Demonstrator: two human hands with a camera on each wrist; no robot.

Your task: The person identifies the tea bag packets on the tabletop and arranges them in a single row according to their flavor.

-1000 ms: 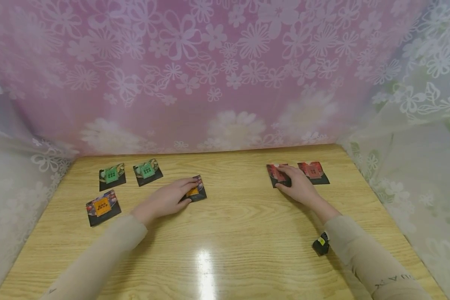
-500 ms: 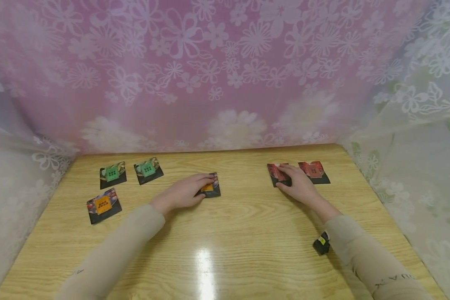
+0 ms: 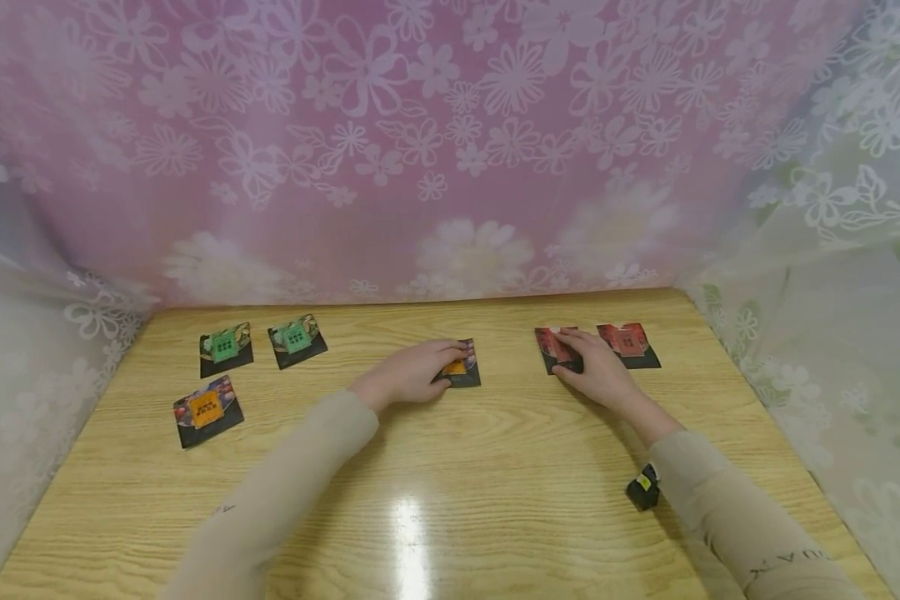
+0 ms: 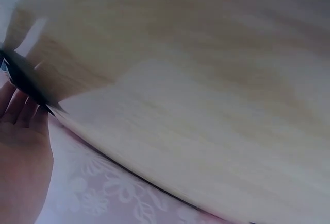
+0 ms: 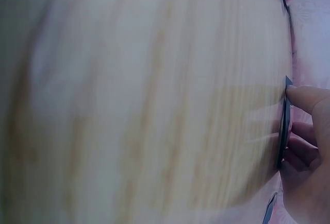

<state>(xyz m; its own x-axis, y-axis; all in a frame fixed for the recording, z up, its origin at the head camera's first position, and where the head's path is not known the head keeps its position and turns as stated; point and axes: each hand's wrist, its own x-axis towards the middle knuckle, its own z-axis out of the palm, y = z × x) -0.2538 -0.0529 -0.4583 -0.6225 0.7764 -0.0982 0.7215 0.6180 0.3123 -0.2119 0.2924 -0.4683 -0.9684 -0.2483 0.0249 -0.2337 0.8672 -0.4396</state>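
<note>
We take the central packet (image 3: pixel 468 374), under the left hand (image 3: pixel 412 372), as landmark: left of it lie an inner packet (image 3: pixel 297 342), an outer packet (image 3: pixel 226 348) and, nearer us, a front packet (image 3: pixel 208 412); right of it, a companion packet (image 3: pixel 558 348) under the right hand (image 3: pixel 596 371), then an end packet (image 3: pixel 630 345); behind it, a curtain (image 3: pixel 420 167).
</note>
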